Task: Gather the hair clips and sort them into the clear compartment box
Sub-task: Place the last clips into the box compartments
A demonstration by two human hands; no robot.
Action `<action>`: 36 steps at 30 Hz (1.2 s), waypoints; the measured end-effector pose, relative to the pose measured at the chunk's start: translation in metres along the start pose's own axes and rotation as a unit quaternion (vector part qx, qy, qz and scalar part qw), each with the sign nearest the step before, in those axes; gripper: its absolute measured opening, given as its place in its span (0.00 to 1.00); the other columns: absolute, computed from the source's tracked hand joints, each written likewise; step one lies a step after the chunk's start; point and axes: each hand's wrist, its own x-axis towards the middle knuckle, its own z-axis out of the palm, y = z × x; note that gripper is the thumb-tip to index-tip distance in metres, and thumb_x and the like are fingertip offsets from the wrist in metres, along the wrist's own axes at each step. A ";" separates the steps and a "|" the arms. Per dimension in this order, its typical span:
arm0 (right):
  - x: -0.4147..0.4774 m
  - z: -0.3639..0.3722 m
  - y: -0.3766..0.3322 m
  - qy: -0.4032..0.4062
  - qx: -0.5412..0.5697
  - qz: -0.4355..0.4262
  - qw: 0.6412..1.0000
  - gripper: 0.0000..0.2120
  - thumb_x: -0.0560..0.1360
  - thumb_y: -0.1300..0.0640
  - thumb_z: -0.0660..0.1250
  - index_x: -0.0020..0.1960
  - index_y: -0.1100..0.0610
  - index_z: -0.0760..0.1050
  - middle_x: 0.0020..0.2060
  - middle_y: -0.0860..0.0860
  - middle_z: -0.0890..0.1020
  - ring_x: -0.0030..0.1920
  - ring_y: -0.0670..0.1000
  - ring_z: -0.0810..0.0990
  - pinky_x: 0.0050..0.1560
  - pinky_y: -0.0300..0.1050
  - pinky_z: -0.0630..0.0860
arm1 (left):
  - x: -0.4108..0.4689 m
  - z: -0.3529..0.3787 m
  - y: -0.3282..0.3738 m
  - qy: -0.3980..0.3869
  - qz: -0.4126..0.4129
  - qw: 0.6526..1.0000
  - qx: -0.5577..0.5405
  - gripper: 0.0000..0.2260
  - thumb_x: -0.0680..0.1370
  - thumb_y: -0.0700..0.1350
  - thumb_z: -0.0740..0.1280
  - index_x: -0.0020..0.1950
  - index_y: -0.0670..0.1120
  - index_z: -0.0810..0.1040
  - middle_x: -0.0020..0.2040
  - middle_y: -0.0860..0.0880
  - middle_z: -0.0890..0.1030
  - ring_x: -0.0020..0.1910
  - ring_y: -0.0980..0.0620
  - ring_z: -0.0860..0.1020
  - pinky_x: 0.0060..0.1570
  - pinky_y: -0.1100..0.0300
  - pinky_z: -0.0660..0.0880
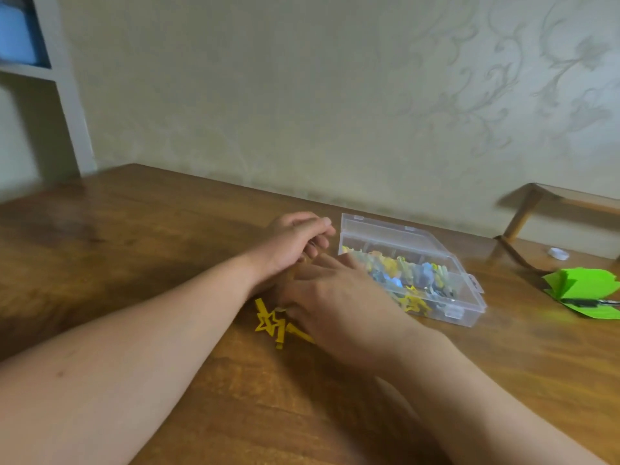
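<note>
The clear compartment box [464, 298] stands open right of centre, its lid [399, 238] tipped back, with several coloured hair clips [402, 273] inside. A few yellow star-shaped hair clips [270, 323] lie on the table just left of my right hand [339, 300]. That hand lies palm down over them, its fingers stretched toward my left hand [292, 243]. My left hand hovers beside the box's left end with fingers and thumb curled round something small, seemingly clips; only a dark bit shows. The view is blurred.
The wooden table [134, 229] meets a papered wall at the back. Folded green paper with a dark pen-like thing [583, 293] lies at the right edge, with a small white cap [558, 253] behind it. A wooden stand [523, 213] rises at the far right.
</note>
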 end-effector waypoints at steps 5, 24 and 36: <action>0.000 -0.001 0.004 0.036 -0.007 0.025 0.999 0.13 0.78 0.56 0.62 0.59 0.45 0.81 0.55 0.45 0.83 0.59 0.53 0.78 0.48 0.51 0.66 | 0.000 -0.002 -0.003 -0.005 -0.005 1.000 -0.026 0.13 0.84 0.51 0.68 0.53 0.45 0.87 0.42 0.49 0.84 0.40 0.50 0.77 0.38 0.59 0.71; 0.000 -0.010 0.066 0.097 0.263 0.365 0.888 0.05 0.79 0.56 0.72 0.52 0.49 0.86 0.43 0.41 0.86 0.43 0.41 0.84 0.47 0.43 0.82 | -0.006 -0.002 0.002 0.020 -0.016 0.999 -0.020 0.14 0.86 0.51 0.64 0.56 0.45 0.87 0.45 0.49 0.86 0.42 0.52 0.79 0.43 0.56 0.72; -0.008 -0.011 0.067 0.129 0.207 0.364 0.899 0.11 0.83 0.55 0.66 0.59 0.47 0.86 0.53 0.42 0.87 0.50 0.43 0.81 0.43 0.36 0.73 | -0.007 -0.003 0.002 0.015 -0.019 1.000 -0.014 0.14 0.86 0.51 0.65 0.57 0.45 0.87 0.46 0.48 0.86 0.43 0.51 0.79 0.43 0.56 0.72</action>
